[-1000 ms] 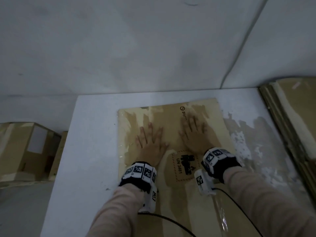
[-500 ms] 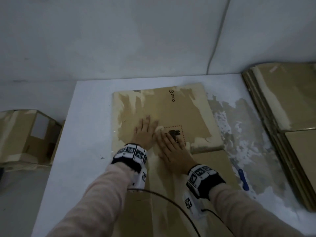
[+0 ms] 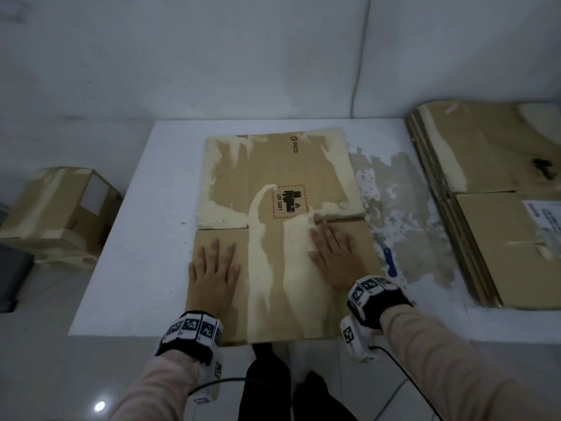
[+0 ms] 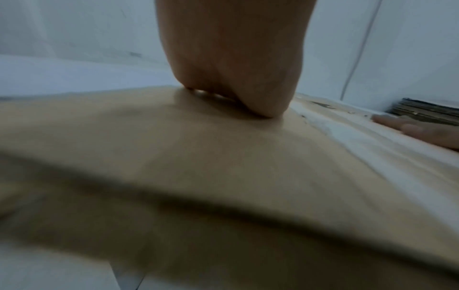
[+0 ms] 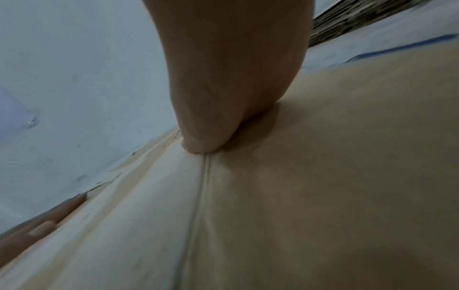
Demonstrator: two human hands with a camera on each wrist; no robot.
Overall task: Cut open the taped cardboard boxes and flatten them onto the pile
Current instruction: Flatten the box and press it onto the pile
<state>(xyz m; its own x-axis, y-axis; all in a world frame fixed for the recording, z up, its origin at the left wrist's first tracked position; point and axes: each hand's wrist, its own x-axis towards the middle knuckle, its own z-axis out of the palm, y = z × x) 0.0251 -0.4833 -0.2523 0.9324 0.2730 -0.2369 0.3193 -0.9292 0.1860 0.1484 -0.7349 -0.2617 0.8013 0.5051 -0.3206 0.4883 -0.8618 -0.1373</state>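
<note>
Hands press flattened box (image 3: 282,177): left hand (image 3: 212,276) and right hand (image 3: 334,259), fingers straight, near table (image 3: 145,238) front edge.

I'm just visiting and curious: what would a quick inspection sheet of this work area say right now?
Surface: white table, paint worn off at right.
Job's things: flattened brown cardboard box on table; stack of flattened cardboard at right; taped cardboard box standing at left.
Clutter: blue-handled cutter beside the flattened box.
Hands: left hand and right hand both flat, pressing the box.
Cables: black cable from right wrist; wall cable.
Surroundings: white walls, tiled floor.
</note>
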